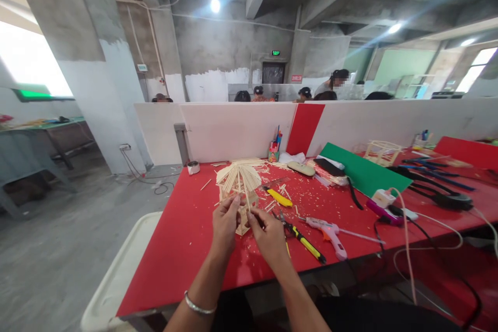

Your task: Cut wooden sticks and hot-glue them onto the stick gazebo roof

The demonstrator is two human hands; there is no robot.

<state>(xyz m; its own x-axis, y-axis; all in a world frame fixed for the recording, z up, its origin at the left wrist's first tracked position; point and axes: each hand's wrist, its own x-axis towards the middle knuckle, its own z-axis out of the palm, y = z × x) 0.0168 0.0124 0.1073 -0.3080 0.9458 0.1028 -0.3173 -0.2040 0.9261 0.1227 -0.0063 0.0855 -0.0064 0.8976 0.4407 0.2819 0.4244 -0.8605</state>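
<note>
Tapering, pale, openwork stick-built model

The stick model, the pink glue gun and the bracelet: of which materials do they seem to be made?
Stick model: probably bare wood or bamboo; its thin pieces look pale and matte.
Glue gun: likely plastic, smooth and evenly pink.
Bracelet: apparently polished metal, silvery and shiny; which metal, I cannot tell.
</note>
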